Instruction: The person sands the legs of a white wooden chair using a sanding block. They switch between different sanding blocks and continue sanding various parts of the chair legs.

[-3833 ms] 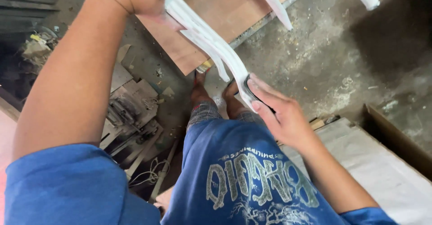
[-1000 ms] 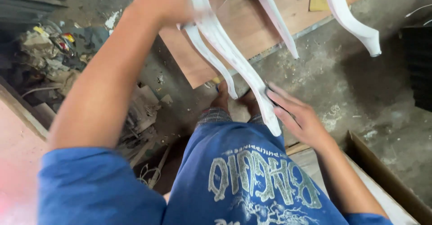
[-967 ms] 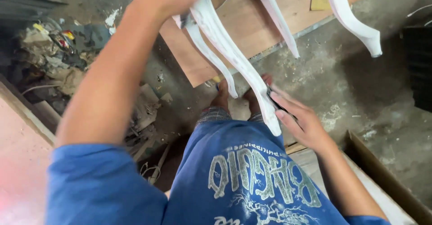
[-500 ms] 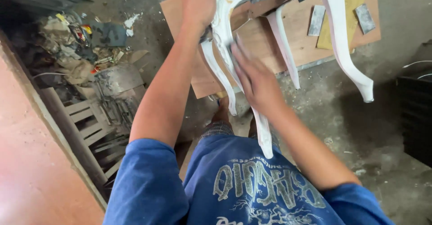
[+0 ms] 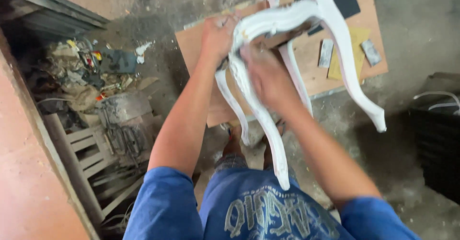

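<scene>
The left hand (image 5: 218, 36) has its grip wrapped around the top corner of a white chair frame (image 5: 287, 17), fingers curled tight over the curved rail where a leg joins it. The right hand (image 5: 266, 77) lies on the upper part of the near leg (image 5: 261, 120), palm and fingers pressed against the wood; whether anything sits under the palm cannot be told, as the hand is blurred. The frame is held up in the air in front of the person, tipped so that its curved legs point down and toward the body, above the floor (image 5: 412, 38) and just over the edge of a brown board (image 5: 201, 43). It looks like stiff carved wood in a chalky white coat: probably light enough for one hand, yet awkward because the legs splay. The legs are slender at their tips and would likely be the weak spots, so the thick rail and the leg tops seem the soundest places to hold. On the board lie yellow and grey sanding sheets (image 5: 357, 53). To the left sits a heap of scrap (image 5: 86, 72) and a slatted wooden piece (image 5: 91, 144).
</scene>
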